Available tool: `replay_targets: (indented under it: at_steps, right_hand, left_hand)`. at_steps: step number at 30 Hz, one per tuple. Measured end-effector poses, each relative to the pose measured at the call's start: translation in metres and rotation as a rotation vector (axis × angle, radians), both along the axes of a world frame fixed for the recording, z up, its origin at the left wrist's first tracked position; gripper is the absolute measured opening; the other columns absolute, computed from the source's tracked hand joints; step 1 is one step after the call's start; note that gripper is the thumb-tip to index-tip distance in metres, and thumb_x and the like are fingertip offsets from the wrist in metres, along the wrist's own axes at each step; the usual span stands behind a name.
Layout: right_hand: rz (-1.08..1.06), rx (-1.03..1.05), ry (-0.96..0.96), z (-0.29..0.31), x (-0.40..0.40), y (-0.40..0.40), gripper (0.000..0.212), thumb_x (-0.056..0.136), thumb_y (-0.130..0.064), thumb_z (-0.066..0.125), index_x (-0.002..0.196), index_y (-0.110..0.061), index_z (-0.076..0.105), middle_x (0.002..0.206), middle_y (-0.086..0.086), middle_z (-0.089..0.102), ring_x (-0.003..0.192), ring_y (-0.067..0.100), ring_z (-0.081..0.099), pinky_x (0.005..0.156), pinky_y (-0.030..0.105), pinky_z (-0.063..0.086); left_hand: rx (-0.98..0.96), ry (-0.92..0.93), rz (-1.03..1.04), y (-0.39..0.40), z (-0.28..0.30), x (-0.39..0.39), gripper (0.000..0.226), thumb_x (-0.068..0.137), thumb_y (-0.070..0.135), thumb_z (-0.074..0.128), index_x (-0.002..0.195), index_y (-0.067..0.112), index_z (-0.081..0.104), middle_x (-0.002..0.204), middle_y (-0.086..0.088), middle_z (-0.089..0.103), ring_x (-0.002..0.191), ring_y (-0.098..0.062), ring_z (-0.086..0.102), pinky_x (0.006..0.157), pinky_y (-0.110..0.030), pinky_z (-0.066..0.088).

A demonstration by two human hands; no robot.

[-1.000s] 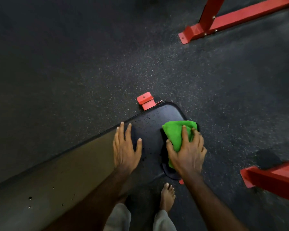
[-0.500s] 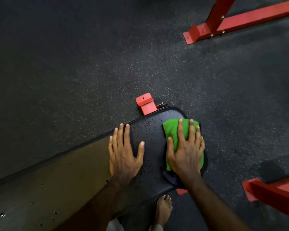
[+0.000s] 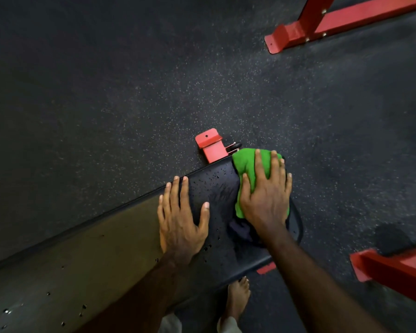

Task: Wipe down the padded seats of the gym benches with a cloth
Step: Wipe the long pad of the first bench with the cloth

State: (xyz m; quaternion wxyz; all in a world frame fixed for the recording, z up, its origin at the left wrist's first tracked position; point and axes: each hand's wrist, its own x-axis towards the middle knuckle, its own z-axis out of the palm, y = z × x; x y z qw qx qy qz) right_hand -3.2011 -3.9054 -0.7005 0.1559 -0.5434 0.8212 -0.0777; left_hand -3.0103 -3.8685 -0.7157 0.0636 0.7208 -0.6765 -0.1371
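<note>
head view, right hand (image 3: pixel 265 200): we have it flat on the green cloth (image 3: pixel 246 165), fingers straight and spread, pressing down; nothing curled round the cloth
cloth: at the far end corner of the padded seat (image 3: pixel 216 188), its front fold reaching the far edge, just beside the red bracket (image 3: pixel 210 146)
left hand (image 3: pixel 180 219): open, palm down on the pad near the far long edge, holding nothing; we read it as bracing
seat: droplets show between the two hands and on the near-left stretch; streaky patch just left of the cloth
step: we judge a wipe stroke at the end of this bench, pad only partly done
next: we'd need to sweep back toward the near edge, then along toward the left; keep pressure flat; left hand must shift off the wet patch
floor (image 3: pixel 106 92): red frame feet (image 3: pixel 283 37) well apart from the bench
</note>
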Motion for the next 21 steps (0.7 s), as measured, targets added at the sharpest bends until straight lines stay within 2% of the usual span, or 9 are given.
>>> replay_targets:
  at_steps: [2,6,8,11,12,14,18,19,21]
  right_hand:
    - [0.016,0.011,0.007,-0.001,0.017,0.004,0.068,0.103,-0.047,0.042,0.164,-0.030,0.018,0.173,0.011,0.008,0.158,0.035,0.008,0.127,0.053,0.011]
    - [0.552,-0.019,0.002,0.007,0.010,0.041,0.067,0.104,-0.047,0.041,0.165,-0.032,0.016,0.174,0.005,0.003,0.160,0.028,-0.002,0.128,0.045,0.008]
    - [0.511,-0.032,0.040,0.000,-0.010,0.021,0.066,0.103,-0.046,0.041,0.164,-0.031,0.021,0.173,0.006,0.010,0.160,0.028,0.008,0.128,0.048,0.014]
    - [0.028,-0.043,-0.029,-0.006,-0.014,-0.029,0.064,0.099,-0.045,0.040,0.158,-0.020,0.038,0.162,0.019,0.034,0.148,0.039,0.035,0.121,0.055,0.030]
    - [-0.059,-0.043,-0.043,-0.004,-0.006,-0.036,0.063,0.099,-0.045,0.041,0.157,-0.018,0.040,0.160,0.021,0.037,0.145,0.040,0.037,0.120,0.055,0.030]
    - [0.042,-0.044,0.010,-0.004,0.012,-0.022,0.064,0.100,-0.045,0.044,0.159,-0.022,0.036,0.165,0.018,0.029,0.151,0.040,0.027,0.124,0.053,0.025]
    - [0.652,-0.034,0.009,0.004,-0.002,0.016,0.066,0.103,-0.047,0.043,0.164,-0.034,0.021,0.173,0.004,0.008,0.160,0.029,0.002,0.127,0.048,0.016]
    - [0.671,-0.033,0.035,0.001,-0.013,0.009,0.065,0.103,-0.047,0.042,0.164,-0.034,0.020,0.173,0.003,0.009,0.160,0.027,0.004,0.128,0.048,0.017]
    - [0.473,-0.039,0.041,-0.004,-0.023,-0.017,0.064,0.101,-0.047,0.042,0.162,-0.029,0.029,0.171,0.009,0.021,0.157,0.031,0.019,0.125,0.050,0.023]
  left_hand:
    - [0.003,-0.009,-0.001,0.001,-0.002,0.001,0.075,0.101,0.058,0.038,0.163,0.020,0.022,0.170,0.000,0.019,0.157,-0.021,0.014,0.125,-0.046,0.017]
    - [0.000,0.008,0.005,0.001,0.000,0.001,0.073,0.101,0.057,0.038,0.163,0.021,0.023,0.170,0.001,0.020,0.157,-0.022,0.015,0.125,-0.047,0.020]
    - [0.002,0.009,0.006,0.000,0.001,0.001,0.073,0.101,0.056,0.039,0.163,0.021,0.023,0.170,0.001,0.020,0.157,-0.022,0.016,0.124,-0.047,0.020]
    - [0.006,0.009,0.004,0.000,-0.001,0.001,0.073,0.102,0.056,0.039,0.163,0.020,0.023,0.170,0.001,0.020,0.157,-0.022,0.014,0.125,-0.046,0.017]
    - [0.003,0.005,0.004,0.000,-0.002,0.001,0.072,0.102,0.056,0.039,0.163,0.021,0.023,0.170,0.001,0.020,0.157,-0.021,0.014,0.125,-0.045,0.017]
    - [-0.007,0.006,0.004,0.001,-0.003,0.002,0.072,0.101,0.055,0.040,0.163,0.021,0.024,0.170,0.001,0.020,0.157,-0.021,0.015,0.125,-0.045,0.017]
    - [-0.023,0.022,0.016,0.000,-0.002,0.001,0.070,0.101,0.052,0.042,0.162,0.020,0.026,0.169,0.001,0.022,0.157,-0.021,0.016,0.124,-0.046,0.020]
    - [-0.028,0.030,0.017,0.000,-0.002,0.001,0.069,0.102,0.052,0.042,0.162,0.020,0.027,0.169,0.001,0.023,0.157,-0.021,0.017,0.124,-0.046,0.020]
    - [-0.036,0.038,0.015,0.001,-0.002,0.000,0.069,0.102,0.052,0.041,0.162,0.020,0.027,0.169,0.000,0.024,0.157,-0.022,0.018,0.124,-0.047,0.021]
